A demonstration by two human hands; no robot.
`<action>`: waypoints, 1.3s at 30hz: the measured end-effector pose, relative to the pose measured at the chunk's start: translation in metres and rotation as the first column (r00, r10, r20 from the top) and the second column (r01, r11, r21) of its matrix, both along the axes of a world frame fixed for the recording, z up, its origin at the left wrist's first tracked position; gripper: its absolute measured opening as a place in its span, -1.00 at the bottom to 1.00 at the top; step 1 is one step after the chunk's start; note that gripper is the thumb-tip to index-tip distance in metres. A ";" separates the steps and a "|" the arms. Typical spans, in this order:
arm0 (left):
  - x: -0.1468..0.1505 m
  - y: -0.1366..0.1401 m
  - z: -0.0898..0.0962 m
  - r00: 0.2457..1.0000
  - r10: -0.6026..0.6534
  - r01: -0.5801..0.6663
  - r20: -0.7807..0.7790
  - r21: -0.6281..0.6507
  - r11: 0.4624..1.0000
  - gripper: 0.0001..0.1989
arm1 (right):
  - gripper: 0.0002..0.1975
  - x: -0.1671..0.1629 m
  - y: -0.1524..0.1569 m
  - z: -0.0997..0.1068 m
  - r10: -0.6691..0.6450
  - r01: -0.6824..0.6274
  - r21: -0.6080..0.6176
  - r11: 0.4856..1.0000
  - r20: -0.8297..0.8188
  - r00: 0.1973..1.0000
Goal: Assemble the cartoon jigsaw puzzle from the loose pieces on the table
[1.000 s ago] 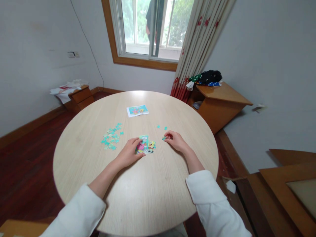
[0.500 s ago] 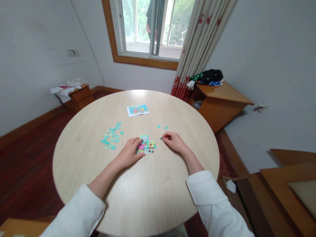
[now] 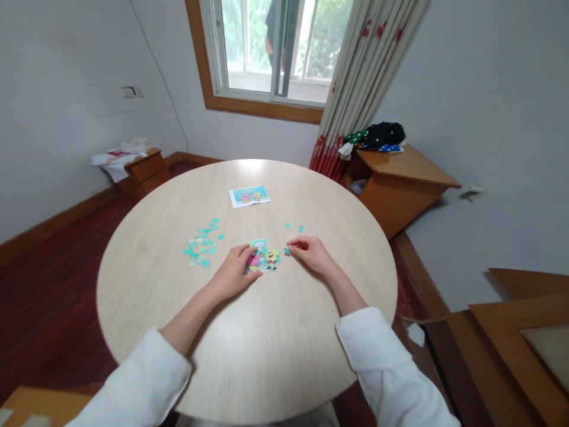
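Observation:
A partly joined jigsaw puzzle (image 3: pixel 265 258) with cartoon figures lies flat on the round table (image 3: pixel 258 344). My left hand (image 3: pixel 233 268) rests over its left side, thumb and fingers apart, covering part of the picture. Just right of the puzzle, my right hand (image 3: pixel 310 254) pinches a small teal puzzle piece (image 3: pixel 287 251) between thumb and fingertips, a short gap away from the joined part. Two loose teal pieces (image 3: pixel 301 228) lie beyond that hand. Left of my left hand spreads a pile of loose teal pieces (image 3: pixel 202 244).
A printed picture sheet (image 3: pixel 249 196) lies toward the far side of the table. Behind the table are a window and a curtain (image 3: pixel 355 83). A wooden cabinet (image 3: pixel 400 172) topped with cloths stands at the right, and a small wooden stand (image 3: pixel 149 172) at the left.
My right hand has moved slightly left toward the puzzle, and the held piece now shows its teal face. My left hand stays on the puzzle.

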State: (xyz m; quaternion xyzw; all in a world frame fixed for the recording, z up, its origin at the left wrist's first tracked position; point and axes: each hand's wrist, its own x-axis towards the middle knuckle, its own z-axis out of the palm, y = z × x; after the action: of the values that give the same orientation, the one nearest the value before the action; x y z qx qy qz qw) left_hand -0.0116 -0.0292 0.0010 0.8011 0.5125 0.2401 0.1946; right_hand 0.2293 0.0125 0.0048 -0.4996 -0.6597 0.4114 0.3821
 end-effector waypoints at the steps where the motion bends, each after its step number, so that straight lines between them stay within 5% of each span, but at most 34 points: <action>1: 0.000 0.000 0.000 1.000 0.001 -0.001 -0.005 -0.006 1.000 -0.45 | -0.78 -0.002 0.000 -0.001 0.009 -0.009 -0.019 1.000 -0.006 1.000; 20: 0.000 -0.001 -0.001 0.999 -0.020 0.020 -0.029 0.006 1.000 -0.55 | -0.86 -0.014 -0.006 -0.001 -0.053 0.068 -0.126 0.990 0.125 0.991; 39: 0.001 -0.001 -0.002 0.998 -0.023 0.025 -0.053 0.029 0.999 -0.56 | -0.90 -0.020 -0.008 0.006 -0.144 0.175 -0.075 0.982 0.311 0.940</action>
State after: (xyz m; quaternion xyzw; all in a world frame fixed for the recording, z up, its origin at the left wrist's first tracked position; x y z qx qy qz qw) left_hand -0.0109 -0.0304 -0.0008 0.8161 0.5042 0.2241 0.1718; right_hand 0.2094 0.0050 0.0106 -0.6273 -0.6462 0.3304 0.2823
